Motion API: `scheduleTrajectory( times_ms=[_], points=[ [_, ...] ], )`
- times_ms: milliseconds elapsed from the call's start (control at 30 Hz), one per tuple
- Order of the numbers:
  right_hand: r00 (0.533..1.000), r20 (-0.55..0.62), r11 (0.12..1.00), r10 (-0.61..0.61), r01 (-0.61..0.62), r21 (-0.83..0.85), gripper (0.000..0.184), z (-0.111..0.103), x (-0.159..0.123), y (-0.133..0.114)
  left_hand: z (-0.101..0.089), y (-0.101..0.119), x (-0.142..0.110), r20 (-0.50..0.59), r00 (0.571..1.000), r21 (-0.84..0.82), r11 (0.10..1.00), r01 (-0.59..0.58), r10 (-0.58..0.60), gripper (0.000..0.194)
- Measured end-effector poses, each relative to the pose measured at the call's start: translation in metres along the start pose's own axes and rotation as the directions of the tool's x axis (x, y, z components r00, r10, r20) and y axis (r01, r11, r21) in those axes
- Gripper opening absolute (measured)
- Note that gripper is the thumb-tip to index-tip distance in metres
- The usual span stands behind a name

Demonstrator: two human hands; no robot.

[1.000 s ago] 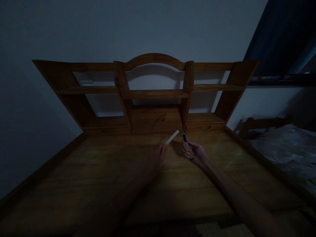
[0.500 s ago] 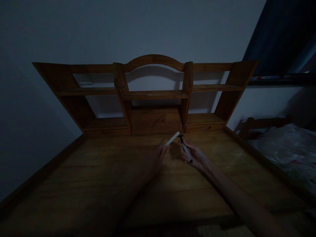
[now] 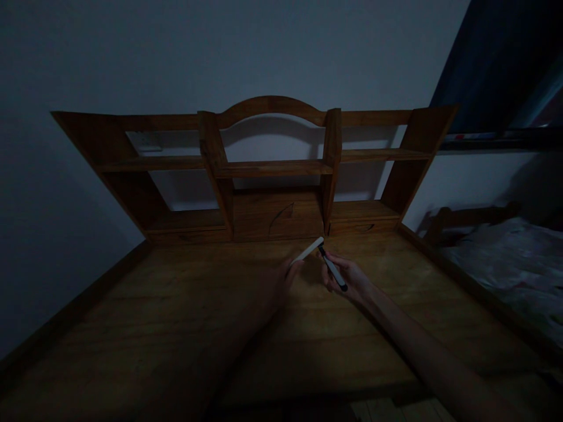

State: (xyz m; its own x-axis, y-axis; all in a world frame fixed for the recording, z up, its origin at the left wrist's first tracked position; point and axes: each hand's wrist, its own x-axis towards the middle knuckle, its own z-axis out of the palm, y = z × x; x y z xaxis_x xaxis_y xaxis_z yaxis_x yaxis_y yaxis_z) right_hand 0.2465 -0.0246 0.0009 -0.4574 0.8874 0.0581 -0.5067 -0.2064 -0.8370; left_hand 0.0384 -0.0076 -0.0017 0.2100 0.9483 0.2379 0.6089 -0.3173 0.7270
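A plain wall (image 3: 264,47) backed the wooden tabletop (image 3: 197,322). A shelf unit (image 3: 275,169) stood along the rear edge. Forward of that edge, right of centre, the right hand (image 3: 347,278) was closed around a grey-and-black tool (image 3: 334,271); the left hand (image 3: 284,280) pinched a white stick (image 3: 308,250), its tip meeting the tool's head.

One second ago, the head of the razor (image 3: 335,271) in my right hand (image 3: 352,282) stood apart from the tip of the white stick (image 3: 308,249). Now it has come to this tip, but I cannot tell if they touch. The handle leans more, and its lower end has moved to the right. My fingers have opened from around the handle, so more of it is showing.
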Motion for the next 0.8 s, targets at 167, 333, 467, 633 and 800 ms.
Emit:
scheduleTrajectory(
  times_ms=[167, 333, 467, 633, 800],
  points=[
    [1.000, -0.018, 0.999, 0.026, -0.025, 0.048, 0.017, -0.004, 0.002, 0.002, -0.001, -0.005, 0.003, 0.009, 0.999, 0.097, 0.995, -0.036, 0.036, 0.048],
    [0.999, -0.049, 0.998, 0.012, -0.009, 0.066, 0.019, -0.001, 0.000, -0.002, -0.005, 0.001, 0.000, 0.032, 0.998, 0.090, 0.995, -0.051, 0.048, 0.049],
    [0.998, -0.054, 0.998, 0.012, -0.008, 0.061, 0.019, 0.001, -0.001, -0.005, 0.002, 0.005, -0.002, 0.115, 0.987, 0.013, 0.993, -0.116, 0.114, 0.046],
    [0.998, -0.063, 0.997, 0.028, -0.023, 0.070, 0.018, 0.000, -0.002, -0.006, 0.001, -0.009, 0.003, -0.008, 1.000, 0.018, 1.000, -0.010, 0.010, 0.054],
    [0.997, -0.068, 0.996, 0.024, -0.018, 0.088, 0.017, 0.001, -0.003, -0.008, 0.000, -0.003, 0.000, 0.023, 0.999, -0.059, 0.997, -0.045, 0.047, 0.048]
  ],
)
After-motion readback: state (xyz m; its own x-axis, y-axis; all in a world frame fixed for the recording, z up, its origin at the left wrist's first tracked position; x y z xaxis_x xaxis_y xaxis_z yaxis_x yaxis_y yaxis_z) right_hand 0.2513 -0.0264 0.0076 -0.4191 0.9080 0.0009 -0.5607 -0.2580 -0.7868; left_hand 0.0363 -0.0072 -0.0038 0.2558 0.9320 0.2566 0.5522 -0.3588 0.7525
